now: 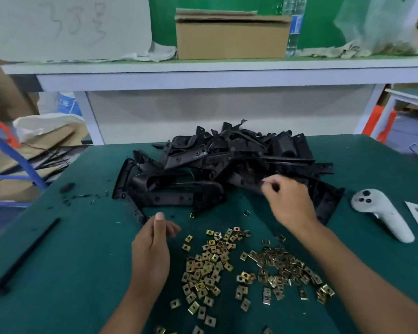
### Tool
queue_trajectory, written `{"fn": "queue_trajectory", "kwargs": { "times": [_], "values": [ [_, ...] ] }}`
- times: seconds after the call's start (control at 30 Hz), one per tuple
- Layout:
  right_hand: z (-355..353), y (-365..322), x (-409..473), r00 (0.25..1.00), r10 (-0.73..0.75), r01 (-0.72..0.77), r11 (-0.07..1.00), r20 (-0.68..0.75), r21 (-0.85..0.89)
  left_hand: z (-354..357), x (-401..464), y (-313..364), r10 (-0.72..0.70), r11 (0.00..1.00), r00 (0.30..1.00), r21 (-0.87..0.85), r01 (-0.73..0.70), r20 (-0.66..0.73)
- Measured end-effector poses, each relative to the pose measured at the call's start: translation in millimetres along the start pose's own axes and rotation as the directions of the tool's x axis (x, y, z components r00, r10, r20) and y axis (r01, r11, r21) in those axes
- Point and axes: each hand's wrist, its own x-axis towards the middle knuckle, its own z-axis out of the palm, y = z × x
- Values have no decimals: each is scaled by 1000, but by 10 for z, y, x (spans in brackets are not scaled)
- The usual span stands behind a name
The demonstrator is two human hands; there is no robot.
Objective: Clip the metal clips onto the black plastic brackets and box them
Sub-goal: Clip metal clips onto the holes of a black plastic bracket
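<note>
Brackets (217,165): glossy black plastic, curved and holed, heaped just beyond both hands.
Clips (239,268): small brassy squares scattered between the wrists.
Right hand (287,201): fingers curled on a bracket's edge.
Left hand (152,247): loosely curled, empty.
Table (70,273): green mat.

I can read nothing with certainty here. The pale sheet (65,27) on the shelf carries faint handwritten strokes, too washed out to make out. The bottle (294,27) has a blue label and the white bag (60,103) blue print, both blurred beyond reading.
</note>
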Motion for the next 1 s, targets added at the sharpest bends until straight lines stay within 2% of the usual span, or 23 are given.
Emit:
{"fn": "queue_trajectory", "kwargs": {
  "times": [0.03, 0.07, 0.13, 0.17, 0.2, 0.23, 0.27, 0.33, 0.43, 0.53, 0.6, 0.67, 0.73, 0.77, 0.83, 1.0],
  "values": [
    [-67, 21, -2, 997, 69, -74, 980, 32, 184, 2, 2, -4, 7, 1000, 1000, 15, -7, 1],
    [-134, 32, -10, 980, 171, -196, 903, 98, 382, 3, 2, -10, 10, 1000, 1000, 24, -11, 2],
    [-261, 26, -78, 899, 297, -438, 585, 322, 683, 6, -6, -14, 14, 1000, 1000, 24, -14, 2],
    [-311, 14, -132, 866, 286, -498, 427, 410, 755, 6, -16, -1, 15, 1000, 1000, 20, -15, 5],
    [-345, 8, -191, 851, 253, -524, 335, 461, 783, 7, -33, 24, 17, 1000, 1000, 16, -17, 11],
    [-363, 7, -265, 849, 212, -528, 320, 484, 787, 5, -52, 51, 24, 1000, 999, 16, -25, 25],
    [-358, 9, -350, 856, 165, -515, 360, 490, 778, 3, -77, 81, 37, 999, 998, 16, -38, 45],
    [-300, 0, -559, 873, 29, -428, 524, 487, 736, -1, -130, 148, 80, 997, 989, -27, -78, 125],
    [-196, -76, -827, 845, -96, -285, 752, 526, 594, 19, -201, 201, 57, 987, 959, -158, -13, 277],
    [-106, -106, -919, 752, -207, -193, 838, 625, 510, 33, -218, 230, -47, 939, 975, -324, 117, 215],
    [-56, -44, -912, 752, -314, 30, 895, 580, 444, 28, -185, 240, -50, 901, 976, -412, 135, 210],
    [-45, 81, -887, 736, -390, 270, 919, 554, 287, 3, -142, 243, -113, 844, 969, -494, 211, 220],
    [-57, 195, -862, 686, -410, 421, 897, 601, 131, -20, -102, 247, -145, 814, 957, -519, 260, 252],
    [-62, 231, -854, 673, -404, 458, 885, 620, 79, -27, -87, 238, -146, 818, 951, -507, 271, 272],
    [-41, 263, -839, 691, -408, 482, 875, 597, 40, -31, -85, 239, -124, 841, 940, -469, 269, 317],
    [-12, 251, -857, 743, -468, 487, 868, 479, 92, 8, -212, 233, -32, 871, 869, -414, 267, 494]
  ]
}}
